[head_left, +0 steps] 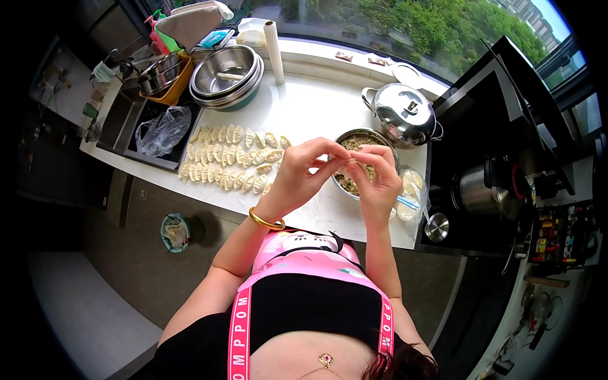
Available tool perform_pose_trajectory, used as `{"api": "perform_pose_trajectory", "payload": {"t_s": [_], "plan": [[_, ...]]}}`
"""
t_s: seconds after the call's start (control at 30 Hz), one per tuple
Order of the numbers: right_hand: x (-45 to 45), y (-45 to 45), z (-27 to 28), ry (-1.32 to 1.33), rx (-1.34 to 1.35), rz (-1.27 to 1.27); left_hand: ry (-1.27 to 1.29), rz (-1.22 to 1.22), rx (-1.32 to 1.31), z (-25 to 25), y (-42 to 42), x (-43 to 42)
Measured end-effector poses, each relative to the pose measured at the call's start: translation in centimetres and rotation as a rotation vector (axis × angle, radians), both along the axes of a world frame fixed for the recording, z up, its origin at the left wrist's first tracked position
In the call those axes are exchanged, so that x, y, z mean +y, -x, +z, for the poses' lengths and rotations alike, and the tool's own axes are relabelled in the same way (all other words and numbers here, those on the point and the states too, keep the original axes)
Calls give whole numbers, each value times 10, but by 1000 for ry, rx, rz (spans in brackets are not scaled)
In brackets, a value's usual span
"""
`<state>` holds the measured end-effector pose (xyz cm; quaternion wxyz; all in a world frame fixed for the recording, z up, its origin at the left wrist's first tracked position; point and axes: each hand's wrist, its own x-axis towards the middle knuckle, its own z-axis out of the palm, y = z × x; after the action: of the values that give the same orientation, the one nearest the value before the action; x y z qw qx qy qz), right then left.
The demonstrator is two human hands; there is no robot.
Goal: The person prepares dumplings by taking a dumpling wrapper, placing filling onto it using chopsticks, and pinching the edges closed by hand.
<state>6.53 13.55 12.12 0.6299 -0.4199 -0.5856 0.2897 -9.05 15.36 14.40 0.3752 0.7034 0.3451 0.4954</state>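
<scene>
My left hand (pixel 304 174) and my right hand (pixel 378 183) meet at the fingertips, both pinching a pale dumpling (pixel 344 170) that the fingers largely hide. Just beyond and below them stands a metal bowl (pixel 397 154) of minced filling (pixel 358 140). Rows of folded dumplings (pixel 218 154) lie on the white counter to the left of my hands. Beside my right wrist are blue-ended chopsticks (pixel 407 202) and round pale dough pieces (pixel 411 182) in clear plastic.
A lidded steel pot (pixel 405 114) stands behind the bowl. Nested basins (pixel 227 76) are at the back left, near a sink holding a plastic bag (pixel 163 131). The black stove (pixel 472 221) lies right; a bin (pixel 175 232) stands on the floor.
</scene>
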Motion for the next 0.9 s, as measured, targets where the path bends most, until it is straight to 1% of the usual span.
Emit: {"api": "perform_pose_trajectory", "payload": {"t_s": [0.03,0.1,0.23,0.27,0.33,0.4,0.5,0.63,0.73,0.8,0.9], "plan": [[1,1,0,-27,-16,-27,0,-2,0,-1,-2,-1],[2,2,0,-39,-14,-24,80,79,-122,-2,-7,-4],[3,3,-6,-69,-2,-12,102,62,-102,-4,-6,-5],[2,5,-6,-68,-1,-12,126,76,-145,-4,-6,-6],[-2,8,-5,-15,91,-17,153,89,-187,-5,-6,-7],[-5,9,-5,2,112,-22,94,95,-65,-5,-2,-6],[-6,11,-5,24,162,-14,100,69,0,5,0,-8],[-8,9,-3,79,197,18,122,84,1,2,1,-7],[-8,9,3,81,193,61,98,145,-20,-2,0,-8],[-9,9,3,84,184,59,-14,166,32,-3,-1,-7],[-9,8,4,90,170,57,-67,181,53,-1,-1,-8]]}}
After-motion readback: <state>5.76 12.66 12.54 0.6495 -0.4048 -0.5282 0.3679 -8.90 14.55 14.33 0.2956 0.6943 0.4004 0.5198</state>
